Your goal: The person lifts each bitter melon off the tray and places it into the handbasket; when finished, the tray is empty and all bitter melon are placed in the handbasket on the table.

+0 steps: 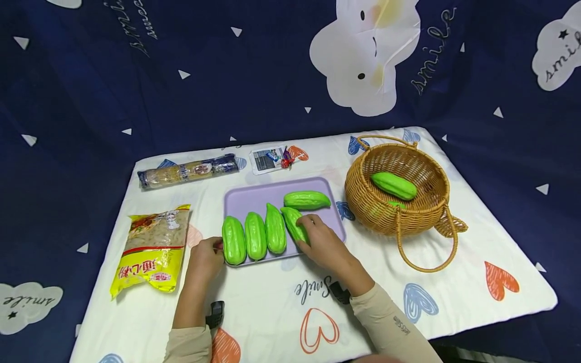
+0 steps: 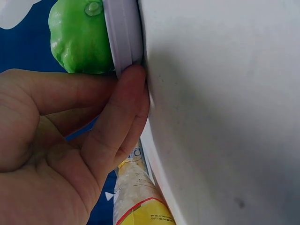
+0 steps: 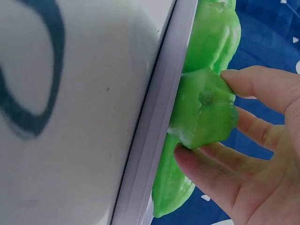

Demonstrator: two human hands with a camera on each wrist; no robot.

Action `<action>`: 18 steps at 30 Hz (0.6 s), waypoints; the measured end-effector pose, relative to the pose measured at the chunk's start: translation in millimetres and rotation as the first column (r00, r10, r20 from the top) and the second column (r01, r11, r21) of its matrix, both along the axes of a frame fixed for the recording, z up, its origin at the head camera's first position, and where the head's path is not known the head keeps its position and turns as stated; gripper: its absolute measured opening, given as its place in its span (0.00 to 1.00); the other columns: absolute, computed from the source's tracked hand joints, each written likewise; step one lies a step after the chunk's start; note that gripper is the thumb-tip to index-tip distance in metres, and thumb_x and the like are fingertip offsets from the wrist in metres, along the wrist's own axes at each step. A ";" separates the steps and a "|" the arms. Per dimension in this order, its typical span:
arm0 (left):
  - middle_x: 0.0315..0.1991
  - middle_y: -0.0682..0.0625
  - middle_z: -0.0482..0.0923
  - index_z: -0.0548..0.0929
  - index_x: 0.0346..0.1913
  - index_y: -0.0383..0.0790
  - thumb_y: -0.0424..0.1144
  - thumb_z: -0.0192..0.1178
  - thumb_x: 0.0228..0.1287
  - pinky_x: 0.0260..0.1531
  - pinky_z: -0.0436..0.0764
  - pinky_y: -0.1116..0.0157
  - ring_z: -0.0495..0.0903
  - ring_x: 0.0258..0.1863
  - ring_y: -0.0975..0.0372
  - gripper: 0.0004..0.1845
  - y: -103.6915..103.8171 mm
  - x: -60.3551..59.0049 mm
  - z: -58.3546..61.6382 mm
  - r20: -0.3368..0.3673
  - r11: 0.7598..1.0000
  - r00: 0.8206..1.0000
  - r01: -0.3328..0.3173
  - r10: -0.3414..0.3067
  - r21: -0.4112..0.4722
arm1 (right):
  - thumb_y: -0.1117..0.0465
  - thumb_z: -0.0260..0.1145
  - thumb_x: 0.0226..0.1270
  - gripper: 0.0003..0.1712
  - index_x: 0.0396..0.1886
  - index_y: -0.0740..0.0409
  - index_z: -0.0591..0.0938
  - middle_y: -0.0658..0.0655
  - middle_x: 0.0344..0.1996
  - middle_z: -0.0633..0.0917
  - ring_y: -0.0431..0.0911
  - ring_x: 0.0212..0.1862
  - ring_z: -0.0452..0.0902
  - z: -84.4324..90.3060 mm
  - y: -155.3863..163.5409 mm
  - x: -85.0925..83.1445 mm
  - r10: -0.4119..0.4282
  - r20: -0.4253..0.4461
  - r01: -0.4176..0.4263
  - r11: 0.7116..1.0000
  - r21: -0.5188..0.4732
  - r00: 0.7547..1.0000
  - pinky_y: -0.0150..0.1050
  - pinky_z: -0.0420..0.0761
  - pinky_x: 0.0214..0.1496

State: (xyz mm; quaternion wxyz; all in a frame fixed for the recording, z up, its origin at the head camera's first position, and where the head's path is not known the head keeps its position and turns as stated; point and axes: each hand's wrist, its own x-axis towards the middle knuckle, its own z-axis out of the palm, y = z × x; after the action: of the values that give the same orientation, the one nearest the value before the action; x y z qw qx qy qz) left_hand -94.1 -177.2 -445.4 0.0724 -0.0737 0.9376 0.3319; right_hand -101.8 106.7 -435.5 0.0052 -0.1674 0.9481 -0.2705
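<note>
Right hand (image 1: 323, 245) grasps a green gourd (image 1: 295, 225) – left hand (image 1: 206, 258), fingers relaxed, touches the tray (image 1: 254, 197) rim.

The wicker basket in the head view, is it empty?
No, the wicker basket holds a green gourd, and a second green piece shows just below it.

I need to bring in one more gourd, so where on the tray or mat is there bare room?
The tray is bare at its back left, behind the row of four gourds and left of the lone gourd. The mat is open in front between both forearms, and right of the basket. The tray's front is crowded by the right hand and left hand.
</note>
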 end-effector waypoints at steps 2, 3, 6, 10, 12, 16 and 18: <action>0.39 0.37 0.82 0.80 0.54 0.26 0.25 0.52 0.60 0.42 0.75 0.52 0.77 0.38 0.49 0.19 0.1 0.2 -0.4 -0.002 1.000 1.000 -0.002 0.002 -0.001 | 0.60 0.69 0.61 0.24 0.57 0.54 0.75 0.61 0.57 0.75 0.54 0.47 0.80 -0.3 0.9 0.1 0.006 -0.005 -0.006 1.000 -0.005 1.000 0.47 0.80 0.46; 0.39 0.37 0.82 0.80 0.54 0.26 0.25 0.52 0.60 0.42 0.75 0.52 0.77 0.38 0.49 0.19 0.1 0.4 -0.5 -0.004 1.000 1.000 -0.004 0.004 -0.002 | 0.60 0.69 0.61 0.24 0.56 0.54 0.75 0.61 0.57 0.75 0.53 0.47 0.80 -0.5 1.6 0.2 0.008 -0.010 -0.008 1.000 -0.006 1.000 0.46 0.80 0.45; 0.39 0.36 0.82 0.79 0.54 0.25 0.25 0.53 0.60 0.42 0.76 0.51 0.78 0.38 0.49 0.19 0.4 0.4 -0.6 -0.008 1.000 1.000 -0.007 0.007 0.002 | 0.61 0.69 0.59 0.24 0.55 0.55 0.75 0.60 0.56 0.76 0.53 0.48 0.80 1.5 4.4 0.0 0.004 -0.039 -0.004 1.000 -0.007 0.999 0.46 0.80 0.46; 0.40 0.36 0.83 0.79 0.54 0.25 0.25 0.53 0.60 0.43 0.76 0.51 0.78 0.39 0.48 0.18 0.4 1.4 -0.1 -0.006 1.000 1.000 -0.009 0.009 0.004 | 0.62 0.70 0.56 0.24 0.54 0.55 0.76 0.60 0.53 0.77 0.54 0.49 0.80 12.9 12.0 0.5 -0.027 -0.117 0.023 0.999 -0.039 0.993 0.48 0.81 0.48; 0.40 0.35 0.83 0.79 0.54 0.25 0.25 0.53 0.60 0.43 0.76 0.50 0.79 0.39 0.48 0.18 0.6 1.8 0.3 -0.003 1.000 1.000 -0.011 0.011 0.005 | 0.62 0.71 0.55 0.24 0.53 0.55 0.76 0.60 0.54 0.78 0.56 0.48 0.80 22.0 17.9 0.9 -0.058 -0.165 0.049 0.997 -0.060 0.985 0.50 0.81 0.47; 0.40 0.35 0.83 0.79 0.54 0.24 0.25 0.53 0.60 0.43 0.76 0.50 0.79 0.40 0.48 0.19 1.1 2.1 1.4 -0.003 1.000 1.000 -0.011 0.011 0.008 | 0.63 0.70 0.55 0.25 0.54 0.58 0.76 0.61 0.57 0.76 0.56 0.46 0.79 46.0 33.4 1.1 -0.117 -0.240 0.091 0.989 -0.114 0.964 0.48 0.83 0.41; 0.40 0.35 0.83 0.79 0.55 0.25 0.25 0.53 0.61 0.43 0.76 0.50 0.79 0.40 0.48 0.19 1.1 1.9 1.2 -0.003 1.000 1.000 -0.010 0.011 0.008 | 0.64 0.70 0.55 0.25 0.54 0.61 0.75 0.63 0.59 0.75 0.57 0.50 0.78 58.0 42.4 1.3 -0.149 -0.279 0.111 0.983 -0.148 0.949 0.48 0.83 0.44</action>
State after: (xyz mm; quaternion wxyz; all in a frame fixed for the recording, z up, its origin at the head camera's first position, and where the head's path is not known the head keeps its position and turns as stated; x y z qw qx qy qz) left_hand -92.2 -176.0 -444.2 0.0697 -0.0779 0.9361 0.3359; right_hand -100.5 149.1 -377.6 -0.1622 -0.1422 0.9279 -0.3042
